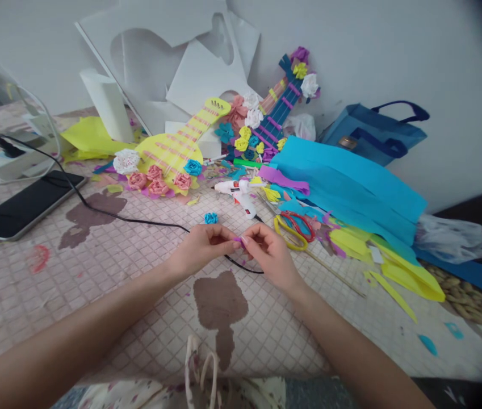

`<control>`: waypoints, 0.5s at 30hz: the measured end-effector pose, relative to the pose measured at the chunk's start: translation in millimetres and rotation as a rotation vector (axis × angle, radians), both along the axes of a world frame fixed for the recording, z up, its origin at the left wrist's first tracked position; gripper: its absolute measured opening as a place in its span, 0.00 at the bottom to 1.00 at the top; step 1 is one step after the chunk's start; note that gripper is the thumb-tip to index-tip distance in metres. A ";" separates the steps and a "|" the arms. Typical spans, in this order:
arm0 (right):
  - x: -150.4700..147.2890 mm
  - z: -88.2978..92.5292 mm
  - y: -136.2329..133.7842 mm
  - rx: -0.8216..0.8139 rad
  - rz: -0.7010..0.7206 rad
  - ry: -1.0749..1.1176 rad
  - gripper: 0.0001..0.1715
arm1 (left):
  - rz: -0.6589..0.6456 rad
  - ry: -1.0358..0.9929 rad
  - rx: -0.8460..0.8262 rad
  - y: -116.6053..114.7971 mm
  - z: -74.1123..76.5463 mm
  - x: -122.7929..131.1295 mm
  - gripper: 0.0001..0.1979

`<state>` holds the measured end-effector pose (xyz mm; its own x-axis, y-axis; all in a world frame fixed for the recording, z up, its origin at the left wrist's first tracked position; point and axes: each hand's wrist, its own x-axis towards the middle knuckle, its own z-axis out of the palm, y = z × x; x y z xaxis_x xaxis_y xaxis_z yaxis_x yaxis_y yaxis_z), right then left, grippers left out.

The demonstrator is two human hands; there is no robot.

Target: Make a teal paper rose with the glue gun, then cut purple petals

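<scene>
A small piece of purple crepe paper (238, 240) is pinched between my two hands, which meet over the middle of the table. My left hand (206, 245) grips it between thumb and forefinger from the left. From the right, my right hand (269, 250) holds it the same way; most of the piece is hidden by the fingers. Just beyond my left hand lies a small blue paper flower (210, 218). A white hot glue gun (239, 194) rests on its side past my hands, and scissors (295, 230) with red and yellow handles lie beside my right hand.
Behind stand a yellow paper guitar (172, 150) and a blue one (281, 111), both with paper flowers. Blue crepe paper (347, 182), yellow paper (402, 267) and a thin stick (336, 274) lie right. A black cable (138, 220) crosses the table from a tablet (23, 207).
</scene>
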<state>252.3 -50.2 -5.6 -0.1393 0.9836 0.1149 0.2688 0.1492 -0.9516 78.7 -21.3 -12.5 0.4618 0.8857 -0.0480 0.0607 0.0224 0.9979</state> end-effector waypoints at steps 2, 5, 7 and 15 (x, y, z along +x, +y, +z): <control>0.1 -1.0 0.0 -0.004 0.002 0.008 0.09 | -0.001 -0.007 -0.018 0.2 0.0 -0.1 0.11; -0.7 -1.3 -0.6 -0.013 0.006 0.028 0.09 | 0.006 -0.025 -0.037 0.3 0.5 0.0 0.10; -1.6 0.0 -1.2 -0.023 0.009 0.048 0.09 | 0.012 -0.033 -0.040 0.6 0.9 0.0 0.10; -2.8 4.3 -2.1 -0.081 0.003 0.081 0.09 | 0.025 -0.017 -0.002 0.8 1.4 -1.0 0.10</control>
